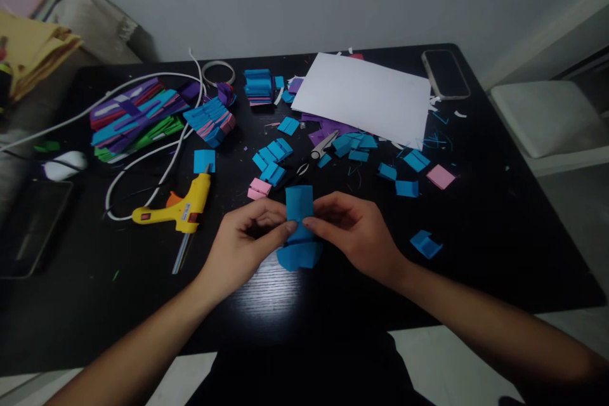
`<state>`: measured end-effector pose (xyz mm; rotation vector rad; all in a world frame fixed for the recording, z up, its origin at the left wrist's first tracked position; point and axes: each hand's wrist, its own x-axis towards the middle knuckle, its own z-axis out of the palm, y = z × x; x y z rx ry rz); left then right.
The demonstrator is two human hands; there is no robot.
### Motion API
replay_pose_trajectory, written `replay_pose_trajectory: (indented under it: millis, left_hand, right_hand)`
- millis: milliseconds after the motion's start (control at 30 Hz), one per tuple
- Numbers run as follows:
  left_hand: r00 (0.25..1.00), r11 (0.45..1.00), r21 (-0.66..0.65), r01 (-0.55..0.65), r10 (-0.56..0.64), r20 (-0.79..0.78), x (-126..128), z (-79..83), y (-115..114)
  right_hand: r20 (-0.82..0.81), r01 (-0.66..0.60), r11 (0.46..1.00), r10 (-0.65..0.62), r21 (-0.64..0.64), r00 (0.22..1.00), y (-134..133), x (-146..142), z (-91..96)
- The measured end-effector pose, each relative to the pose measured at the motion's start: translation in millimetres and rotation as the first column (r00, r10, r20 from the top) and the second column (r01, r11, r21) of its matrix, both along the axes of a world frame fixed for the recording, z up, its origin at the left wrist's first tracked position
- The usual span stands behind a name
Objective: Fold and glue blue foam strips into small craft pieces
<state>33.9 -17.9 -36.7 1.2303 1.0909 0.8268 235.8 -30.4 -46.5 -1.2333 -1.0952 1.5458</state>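
Between my two hands is a folded piece of blue paper (pixel 299 201), upright at the top and with wider folded flaps at its lower end. My left hand (pixel 247 235) pinches its left edge with thumb and fingers. On the opposite edge, my right hand (pixel 354 228) grips it the same way, thumbs nearly meeting at the middle. Just beyond the hands lie a folded pink paper piece (pixel 259 188) and several folded blue pieces (pixel 273 173). A yellow glue gun (pixel 190 206) rests left of my left hand, its nozzle near a blue square (pixel 204 160).
Scissors (pixel 324 146) lie among blue pieces by a white sheet (pixel 364 98). A phone (pixel 446 74) sits at the back right, and a loose blue piece (pixel 426 244) right of my hands. Bundled coloured strips (pixel 137 114) and a looping white cable (pixel 164 181) occupy the left.
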Motion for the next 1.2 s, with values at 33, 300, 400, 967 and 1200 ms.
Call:
replay_pose_trajectory:
  millis: [33,300,400,967,1200]
  left_hand:
    - [1.0,1.0,0.007,-0.015,0.015,-0.006,0,-0.1,0]
    - [1.0,0.998,0.054,-0.015,0.015,-0.004,0,-0.8,-1]
    - [1.0,0.996,0.087,-0.015,0.015,0.001,0,-2.0,-1]
    - [0.978,0.817,0.556,0.156,-0.048,-0.203,-11,1.7,-1]
    - [0.97,0.775,0.607,0.176,-0.033,-0.239,-11,2.8,-4]
  right_hand:
    - [-0.011,-0.018,1.0,0.018,-0.007,1.0,0,0,0.6]
    - [-0.047,-0.026,0.999,0.025,-0.019,0.999,1,2,1.3]
    - [-0.063,-0.017,1.0,0.018,0.004,0.998,2,1,0.1]
    - [-0.076,-0.034,0.998,0.038,0.049,0.996,-2,4,10.0]
    - [-0.025,-0.081,0.996,0.081,0.022,0.996,-2,2,7.7]
